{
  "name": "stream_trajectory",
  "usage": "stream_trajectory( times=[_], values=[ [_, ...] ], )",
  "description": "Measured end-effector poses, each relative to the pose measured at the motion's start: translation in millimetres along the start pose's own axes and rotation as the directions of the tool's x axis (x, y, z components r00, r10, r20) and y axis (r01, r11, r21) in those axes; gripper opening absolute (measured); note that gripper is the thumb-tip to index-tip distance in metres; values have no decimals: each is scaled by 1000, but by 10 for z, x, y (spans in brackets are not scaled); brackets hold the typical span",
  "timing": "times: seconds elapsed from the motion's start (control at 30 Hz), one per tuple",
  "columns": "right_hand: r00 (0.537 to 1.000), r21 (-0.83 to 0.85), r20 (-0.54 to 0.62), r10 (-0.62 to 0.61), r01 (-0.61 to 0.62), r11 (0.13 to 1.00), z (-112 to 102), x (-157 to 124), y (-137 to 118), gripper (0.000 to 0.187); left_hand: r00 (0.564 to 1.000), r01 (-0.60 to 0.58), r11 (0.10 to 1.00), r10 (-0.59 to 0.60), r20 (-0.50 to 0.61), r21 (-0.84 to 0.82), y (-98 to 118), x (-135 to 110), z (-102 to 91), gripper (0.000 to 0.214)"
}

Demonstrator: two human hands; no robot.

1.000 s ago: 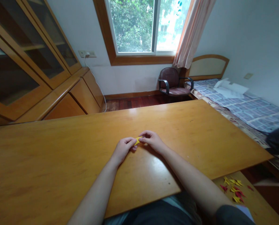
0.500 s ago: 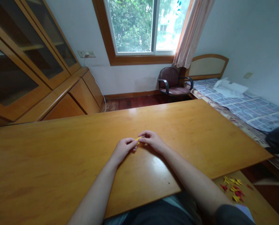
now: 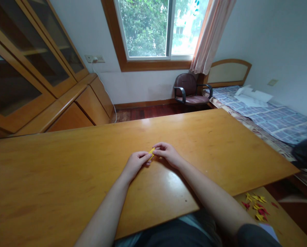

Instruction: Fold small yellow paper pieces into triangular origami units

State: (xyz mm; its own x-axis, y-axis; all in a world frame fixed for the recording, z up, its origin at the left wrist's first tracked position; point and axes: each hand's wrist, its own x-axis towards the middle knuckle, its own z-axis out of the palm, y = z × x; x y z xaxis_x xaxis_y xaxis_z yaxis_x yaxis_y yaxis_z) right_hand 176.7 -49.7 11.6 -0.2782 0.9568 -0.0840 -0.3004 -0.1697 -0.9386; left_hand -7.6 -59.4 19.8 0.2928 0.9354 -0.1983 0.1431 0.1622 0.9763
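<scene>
A small piece of folded yellow paper (image 3: pixel 151 153) is pinched between my two hands, just above the middle of the wooden table (image 3: pixel 66 178). My left hand (image 3: pixel 137 163) grips its lower left part, thumb on top. From the other side, my right hand (image 3: pixel 166 152) holds the paper's right edge between thumb and fingers. Its exact folded shape is too small to make out, and the fingertips cover part of it.
Several folded yellow and red paper cranes (image 3: pixel 259 207) lie on a lower wooden surface (image 3: pixel 290 226) at the right, near a pale sheet (image 3: pixel 269 231). Beyond the table stand a brown armchair (image 3: pixel 186 87), a bed (image 3: pixel 277 120) and a glass-door cabinet (image 3: pixel 63 99).
The yellow paper has turned slightly and shows more of its face, its tip pointing up between my hands. My right fingers have shifted a little; both hands stay in place.
</scene>
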Motion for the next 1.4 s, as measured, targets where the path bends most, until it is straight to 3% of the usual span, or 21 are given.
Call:
stream_trajectory(
  times=[0.23, 0.47, 1.4],
  values=[
    [1000, 12, -19, 16, -16, 1000, 16, -2, -18, 36, 1000, -23, 995, 21, 18, 94, 18, -4, 15, 39],
    [1000, -12, -1, 12, -12, 1000, -4, 1, -2, 37, 998, -28, 998, 25, 61, 56, 29, -5, -2, 39],
    [1000, -55, 17, 10, -9, 998, -10, 0, 6, 35, 994, -102, 962, 92, 52, 253, 32, -21, -7, 39]
  ],
)
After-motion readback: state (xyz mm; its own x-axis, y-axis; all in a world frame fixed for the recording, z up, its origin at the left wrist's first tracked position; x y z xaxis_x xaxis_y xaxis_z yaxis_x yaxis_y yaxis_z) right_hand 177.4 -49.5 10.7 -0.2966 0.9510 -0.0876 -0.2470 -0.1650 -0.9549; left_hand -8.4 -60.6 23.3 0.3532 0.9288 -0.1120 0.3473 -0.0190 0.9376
